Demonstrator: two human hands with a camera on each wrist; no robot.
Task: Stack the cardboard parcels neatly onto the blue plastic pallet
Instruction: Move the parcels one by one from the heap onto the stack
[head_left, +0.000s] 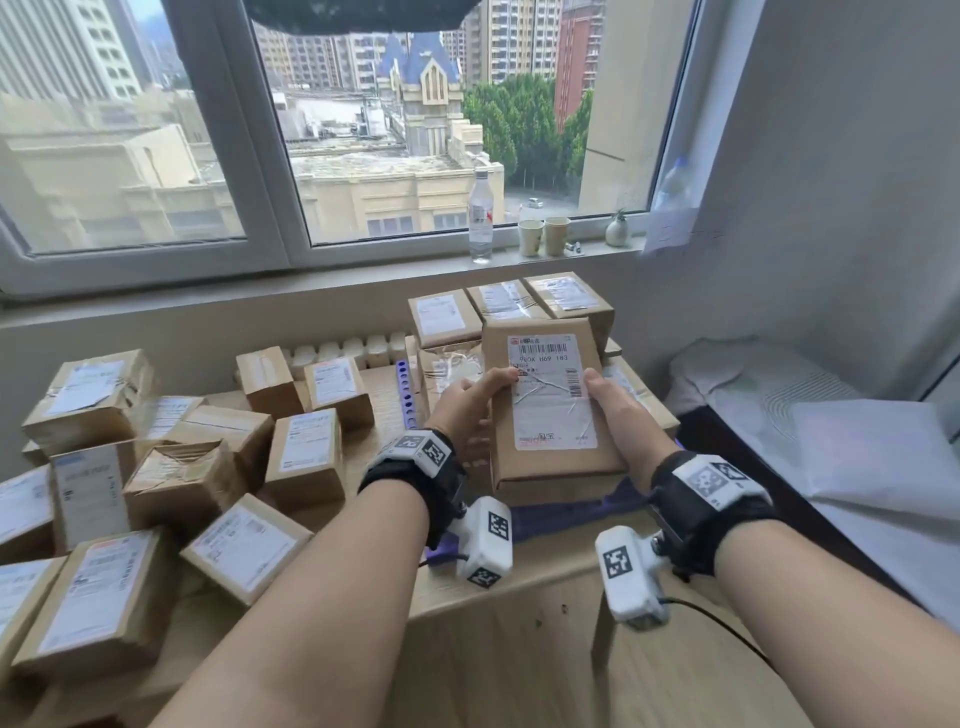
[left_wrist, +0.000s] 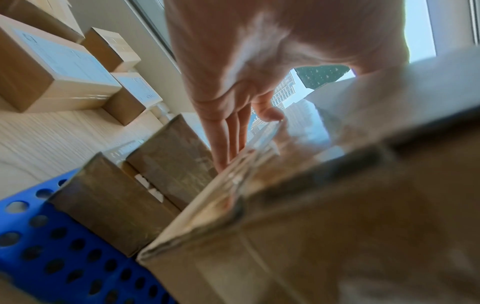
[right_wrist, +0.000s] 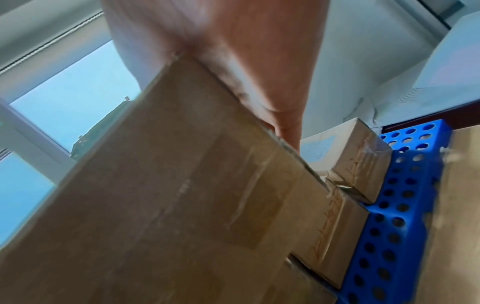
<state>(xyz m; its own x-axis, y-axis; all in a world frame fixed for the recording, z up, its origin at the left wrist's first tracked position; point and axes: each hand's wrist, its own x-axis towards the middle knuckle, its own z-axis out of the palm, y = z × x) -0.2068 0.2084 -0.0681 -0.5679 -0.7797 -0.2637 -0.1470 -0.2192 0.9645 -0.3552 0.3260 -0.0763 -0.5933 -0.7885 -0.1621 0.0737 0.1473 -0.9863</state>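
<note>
I hold a flat cardboard parcel (head_left: 550, 405) with a white shipping label between both hands, above the blue pallet (head_left: 571, 514). My left hand (head_left: 467, 400) grips its left edge, thumb on top. My right hand (head_left: 618, 410) grips the right edge the same way. In the left wrist view, the left hand (left_wrist: 233, 82) lays straight fingers (left_wrist: 228, 139) along the parcel's (left_wrist: 311, 236) side, over the perforated pallet (left_wrist: 64, 257). The right wrist view shows the parcel's (right_wrist: 168, 195) underside, the right hand (right_wrist: 233, 51) and the pallet (right_wrist: 394, 216). Stacked parcels (head_left: 506, 301) stand on the pallet behind.
Several loose parcels (head_left: 306, 452) lie scattered over the left of the wooden table (head_left: 519, 649). A water bottle (head_left: 480, 218), two paper cups (head_left: 543, 236) and a small vase (head_left: 617, 228) stand on the windowsill. White bedding (head_left: 831, 415) lies to the right.
</note>
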